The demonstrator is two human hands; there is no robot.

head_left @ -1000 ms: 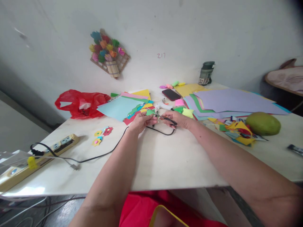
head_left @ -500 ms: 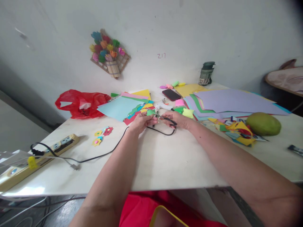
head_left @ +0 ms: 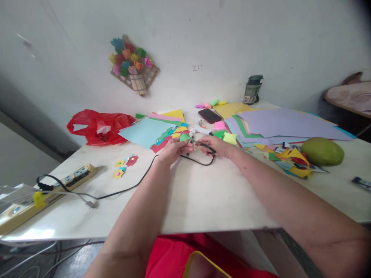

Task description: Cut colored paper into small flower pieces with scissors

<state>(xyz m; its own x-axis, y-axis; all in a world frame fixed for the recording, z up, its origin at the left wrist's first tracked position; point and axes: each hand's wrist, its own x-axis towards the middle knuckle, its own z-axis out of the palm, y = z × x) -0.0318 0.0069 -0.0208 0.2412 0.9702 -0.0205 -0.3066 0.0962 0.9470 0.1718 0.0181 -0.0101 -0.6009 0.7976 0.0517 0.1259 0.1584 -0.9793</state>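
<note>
In the head view my left hand (head_left: 174, 150) is closed in a pinch on a small green paper piece (head_left: 184, 137). My right hand (head_left: 219, 146) grips scissors (head_left: 207, 147) by their dark handles. The blades point left toward the green piece, close to my left fingertips. Whether the blades touch the paper is too small to tell. Just behind my hands lies a white glue gun (head_left: 200, 130). A black cord (head_left: 139, 184) runs under my left wrist and loops below my hands on the table.
Coloured paper sheets (head_left: 295, 121) lie at back right, near paper scraps (head_left: 295, 164) and a green fruit (head_left: 322, 151). A phone (head_left: 210, 116) lies behind the glue gun. On the left are a red plastic bag (head_left: 121, 124), small paper flowers (head_left: 131, 160) and a power strip (head_left: 82, 172).
Almost nothing differs. Both hands keep their places, with the scissors and the green paper piece still between them; only very slight finger movement shows.
</note>
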